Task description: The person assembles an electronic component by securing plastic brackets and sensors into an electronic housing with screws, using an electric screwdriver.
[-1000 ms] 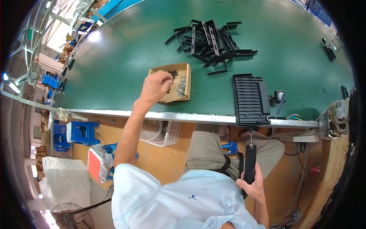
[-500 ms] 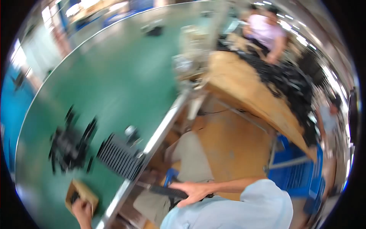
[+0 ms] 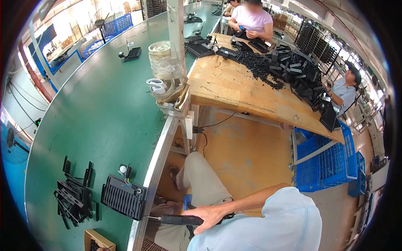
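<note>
My right hand (image 3: 207, 217) is closed around a black electric screwdriver (image 3: 180, 220), whose metal bit points left toward the bench edge. Just beyond the bit, a black finned housing (image 3: 123, 197) lies on the green bench. A small white round part (image 3: 124, 169) and coloured wires are at its upper end. At the bottom edge, a small cardboard box (image 3: 109, 244) contains small black pieces (image 3: 95, 245). Only a sliver of my left hand (image 3: 101, 249) shows at the box, so its fingers are mostly hidden. Left of the housing is a heap of black metal brackets (image 3: 75, 198).
The green bench (image 3: 96, 108) has a metal rim along my side. A post (image 3: 176, 29) with taped-on tubs (image 3: 167, 67) stands at that edge. Black parts (image 3: 293, 69) cover much of the wooden table (image 3: 226, 83). Blue crates (image 3: 326, 167) sit below. Co-workers (image 3: 253, 21) sit beyond.
The view has turned and steadied, so the box and my left hand now sit lower, mostly out of frame. My right hand still grips the screwdriver, held in nearly the same place.
</note>
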The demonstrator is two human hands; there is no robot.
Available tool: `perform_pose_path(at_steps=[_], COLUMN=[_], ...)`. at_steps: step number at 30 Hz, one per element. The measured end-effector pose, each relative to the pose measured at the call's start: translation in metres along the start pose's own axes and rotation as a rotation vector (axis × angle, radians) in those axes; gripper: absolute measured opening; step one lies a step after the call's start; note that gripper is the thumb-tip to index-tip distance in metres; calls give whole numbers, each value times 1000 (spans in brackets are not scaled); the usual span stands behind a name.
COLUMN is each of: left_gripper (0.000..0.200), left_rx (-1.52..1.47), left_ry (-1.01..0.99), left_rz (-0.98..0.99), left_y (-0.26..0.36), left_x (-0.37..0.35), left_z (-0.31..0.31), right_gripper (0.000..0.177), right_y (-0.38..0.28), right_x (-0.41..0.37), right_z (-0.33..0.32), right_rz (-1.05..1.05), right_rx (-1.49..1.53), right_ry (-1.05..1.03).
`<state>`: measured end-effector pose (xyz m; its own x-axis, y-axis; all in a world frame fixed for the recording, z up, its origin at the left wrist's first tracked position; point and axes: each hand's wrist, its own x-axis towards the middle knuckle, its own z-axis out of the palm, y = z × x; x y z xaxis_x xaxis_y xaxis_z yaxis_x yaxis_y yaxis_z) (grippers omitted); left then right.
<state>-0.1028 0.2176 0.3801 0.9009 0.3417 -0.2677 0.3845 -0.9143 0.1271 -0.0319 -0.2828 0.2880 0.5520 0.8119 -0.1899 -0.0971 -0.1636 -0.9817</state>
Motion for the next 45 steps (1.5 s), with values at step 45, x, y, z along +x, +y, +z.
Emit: perform_pose_path(at_steps=[45], left_gripper=[11], left_rx=[-592], left_ry=[534], left_rz=[669], left_y=[226], left_x=[61], left_z=[79], right_gripper=[63], right_y=[-34], right_x=[-1], right_z=[-21], right_rz=[292], right_rx=[270], right_ry=[60])
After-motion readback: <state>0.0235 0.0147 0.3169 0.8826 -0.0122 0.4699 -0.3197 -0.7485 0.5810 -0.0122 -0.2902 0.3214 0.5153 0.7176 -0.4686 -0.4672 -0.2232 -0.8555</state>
